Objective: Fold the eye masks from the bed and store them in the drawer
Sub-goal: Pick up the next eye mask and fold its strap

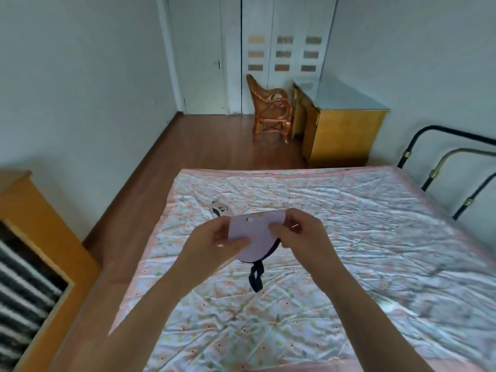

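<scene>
Both hands up over the bed (349,237), holding one lilac eye mask (252,234) in the air between them. Left hand (214,241) has thumb on the front face and fingers curled behind the left edge. Right hand (298,232) pinches the right edge, fingers clamped on the fabric. The mask looks already doubled over, with the fold line at the top, though I can't be sure.

Handling: light, soft, padded fabric with no stiffness, so it springs open if I let go of one side. Best hold is at the two outer edges, as now, pressing the layers flat. Dark elastic strap (256,277) hangs loose below the mask. It probably needs tucking in, or it'll snag on the way into the drawer.

Second mask (220,210), black-and-white print, lies on the sheet just beyond my left hand, not yet folded, partly hidden behind the one I'm holding.

Around: wooden cabinet (40,237) at my left, close to the bed. Something striped sits in its opening; can't tell if that's the drawer. Yellow worktop unit (341,130) across the floor by the far wall, with a rattan chair (271,111) just beside it. Metal bed frame (442,167) on the right. Nothing sits between me and the left cabinet.
</scene>
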